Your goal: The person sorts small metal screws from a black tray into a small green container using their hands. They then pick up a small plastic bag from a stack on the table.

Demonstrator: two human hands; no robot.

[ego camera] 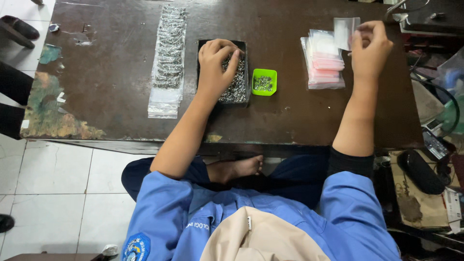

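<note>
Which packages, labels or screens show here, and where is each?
Held bag: small clear plastic, in right hand, far right.
Bag stack: clear with pink strips, below it.
Filled bags: clear, grey parts inside, long row on table's left.
Sleeve badge: round, blue and yellow, bottom left.

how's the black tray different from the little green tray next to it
The black tray is larger, deeper-looking and heaped with small metal parts; the green tray is smaller and holds only a thin scatter. The left hand rests in the black tray, while nothing touches the green tray. Both sit on the dark table and hold similar silvery pieces.
</note>
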